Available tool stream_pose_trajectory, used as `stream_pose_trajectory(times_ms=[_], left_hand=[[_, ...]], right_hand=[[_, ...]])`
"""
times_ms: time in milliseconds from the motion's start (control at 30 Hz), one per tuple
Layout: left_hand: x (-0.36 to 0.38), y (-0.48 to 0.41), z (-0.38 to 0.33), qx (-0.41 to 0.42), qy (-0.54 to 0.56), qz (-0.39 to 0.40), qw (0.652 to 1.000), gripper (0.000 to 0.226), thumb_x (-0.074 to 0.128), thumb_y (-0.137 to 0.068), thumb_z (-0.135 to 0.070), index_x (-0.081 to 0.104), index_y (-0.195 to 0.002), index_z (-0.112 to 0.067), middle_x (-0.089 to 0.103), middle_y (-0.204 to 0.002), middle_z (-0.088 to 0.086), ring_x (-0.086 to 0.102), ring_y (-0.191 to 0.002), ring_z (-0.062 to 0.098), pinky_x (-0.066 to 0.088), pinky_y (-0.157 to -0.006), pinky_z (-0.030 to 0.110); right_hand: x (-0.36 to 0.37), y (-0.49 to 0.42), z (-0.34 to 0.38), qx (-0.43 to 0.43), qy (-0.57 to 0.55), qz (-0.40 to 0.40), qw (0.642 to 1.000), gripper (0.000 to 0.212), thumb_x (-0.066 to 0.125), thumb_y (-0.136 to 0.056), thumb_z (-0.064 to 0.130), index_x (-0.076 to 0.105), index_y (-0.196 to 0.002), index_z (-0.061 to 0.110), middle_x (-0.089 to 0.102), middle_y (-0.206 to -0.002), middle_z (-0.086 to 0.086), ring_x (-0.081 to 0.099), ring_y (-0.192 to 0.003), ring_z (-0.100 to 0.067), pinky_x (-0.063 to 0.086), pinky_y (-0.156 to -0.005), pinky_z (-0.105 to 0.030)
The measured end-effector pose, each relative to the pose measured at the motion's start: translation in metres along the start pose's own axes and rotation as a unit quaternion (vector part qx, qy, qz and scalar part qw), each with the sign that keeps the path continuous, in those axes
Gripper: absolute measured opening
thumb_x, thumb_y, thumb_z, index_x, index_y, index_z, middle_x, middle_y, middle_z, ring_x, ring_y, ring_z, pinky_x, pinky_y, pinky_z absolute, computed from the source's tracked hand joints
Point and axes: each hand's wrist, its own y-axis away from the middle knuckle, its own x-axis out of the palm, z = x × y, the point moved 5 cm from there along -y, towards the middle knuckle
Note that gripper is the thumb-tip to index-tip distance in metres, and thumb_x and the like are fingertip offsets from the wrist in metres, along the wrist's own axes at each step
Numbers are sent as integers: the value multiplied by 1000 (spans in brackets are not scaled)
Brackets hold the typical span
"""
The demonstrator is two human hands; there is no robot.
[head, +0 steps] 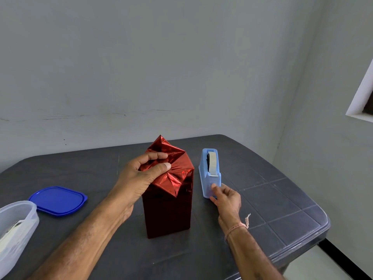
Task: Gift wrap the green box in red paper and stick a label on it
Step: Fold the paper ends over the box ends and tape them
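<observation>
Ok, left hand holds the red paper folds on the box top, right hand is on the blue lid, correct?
No: the head view shows the right hand on the tape dispenser, not the lid. The left hand does hold the red paper folds.

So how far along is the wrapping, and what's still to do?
Done: shiny red foil paper covers every visible side of the upright parcel; no green shows. In hand: the left hand pinches the gathered top folds shut while the right hand grips the light blue plastic tape dispenser. Left: taping those folds down, then sticking the label; none shows on the wrapping.
</observation>
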Motion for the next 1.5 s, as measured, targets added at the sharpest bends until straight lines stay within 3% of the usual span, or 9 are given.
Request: stream_pose_trajectory(times_ms=[133, 267, 367, 533, 733, 933, 1067, 1400, 1500], left_hand=[[1, 1, 0, -4, -3, -2, 1000, 29, 82, -78, -27, 77, -106, -34, 70, -120, -6, 69, -106, 13, 51, -66, 11], [1, 5, -3, -2, -2, -3, 1000, 26, 84, -78, -26, 78, -103, -33, 75, -112, -7, 72, -97, 9, 51, -65, 9], [1, 6, -4, -3, 7, -4, 1000, 24, 84, -79, -23, 79, -101, -31, 77, -106, -5, 74, -91, 9, 51, -64, 9], [2, 6, -4, -8, 17, -8, 1000, 25, 84, -79, -20, 79, -101, -30, 78, -104, -4, 76, -88, 12, 54, -64, 14], [2, 7, -5, -10, 24, -1, 1000, 27, 84, -80, -19, 78, -103, -30, 79, -103, -2, 77, -87, 15, 58, -66, 19], [2, 6, -5, 7, 15, 0, 1000, 24, 84, -79, -21, 78, -95, -37, 78, -103, -7, 75, -94, 12, 58, -74, 21], [2, 3, -3, 11, -3, 6, 1000, 25, 85, -79, -27, 77, -97, -43, 77, -107, -12, 71, -109, 15, 56, -98, 38], [2, 2, 0, 17, -12, 2, 1000, 27, 85, -79, -27, 77, -101, -40, 76, -108, -14, 68, -112, 13, 52, -105, 41], [2, 2, 0, 16, -4, 0, 1000, 27, 85, -79, -25, 77, -102, -39, 77, -106, -13, 71, -107, 11, 57, -91, 28]], right_hand=[[-7, 2, -3, -13, 58, -17, 998, 19, 82, -85, 15, 75, -71, 4, 73, -104, 4, 70, -99, -17, 60, -92, -44], [-20, 18, 2, -1, 23, 13, 1000, 18, 74, -94, 24, 75, -88, 8, 73, -97, -6, 70, -93, -18, 62, -87, -42], [-26, 34, 40, -94, 24, 64, 993, 22, 71, -94, 32, 72, -98, 10, 74, -95, -7, 68, -91, -19, 60, -74, -35], [11, 68, 160, -262, 117, 303, 909, 19, 67, -97, 32, 72, -101, 14, 72, -98, -1, 66, -95, -12, 54, -83, -30], [72, 89, 210, -285, 248, 467, 800, 14, 72, -95, 29, 72, -100, 16, 73, -102, 0, 67, -103, -22, 53, -96, -36], [95, 89, 203, -290, 319, 482, 763, 10, 76, -92, 30, 76, -96, 21, 69, -107, -1, 61, -106, -25, 50, -96, -34], [101, 87, 200, -288, 325, 482, 761, 12, 76, -92, 31, 76, -96, 20, 69, -108, -3, 64, -99, -15, 52, -92, -30], [108, 83, 195, -305, 343, 462, 759, 8, 77, -91, 34, 78, -92, 26, 69, -102, 3, 60, -87, -2, 49, -81, -24], [109, 83, 195, -318, 345, 452, 759, 8, 79, -89, 34, 78, -90, 26, 70, -99, 5, 60, -85, -1, 51, -82, -28]])
